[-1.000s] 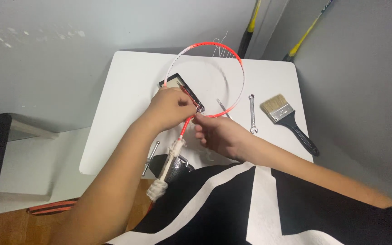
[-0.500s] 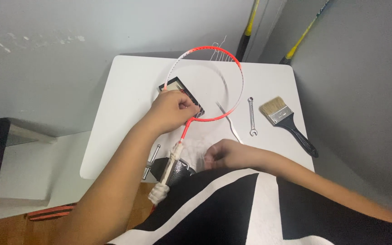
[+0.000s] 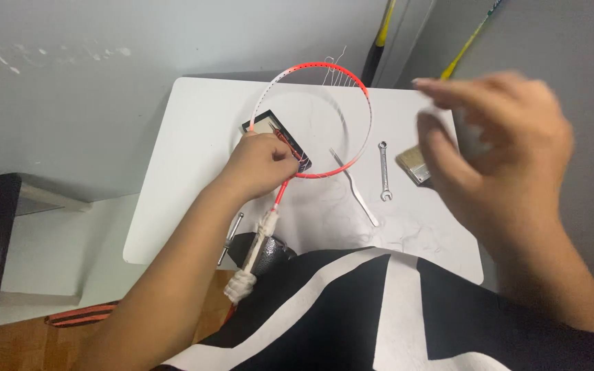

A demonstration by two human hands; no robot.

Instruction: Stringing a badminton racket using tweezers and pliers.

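A red and white racket hoop (image 3: 362, 96), unstrung except for a few loose strands at its top, lies over the white table (image 3: 187, 158). My left hand (image 3: 259, 165) grips the hoop at its near rim, just above the shaft. That shaft is wrapped in white cord (image 3: 261, 230) and sits clamped in a dark vise (image 3: 264, 255) at the table's front edge. My right hand (image 3: 496, 151) is raised close to the camera, blurred, with fingers curled. I cannot make out anything in it.
Under the hoop lies a small black-framed flat box (image 3: 261, 126). A thin metal strip (image 3: 356, 191), a small wrench (image 3: 383, 172) and a paintbrush (image 3: 410, 166), partly hidden by my right hand, lie to the right. Two yellow-and-black shafts (image 3: 381, 34) lean against the wall.
My right hand left the hoop's near rim, drew back toward my body, then rose up and to the right near the camera. My left hand stayed on the racket.
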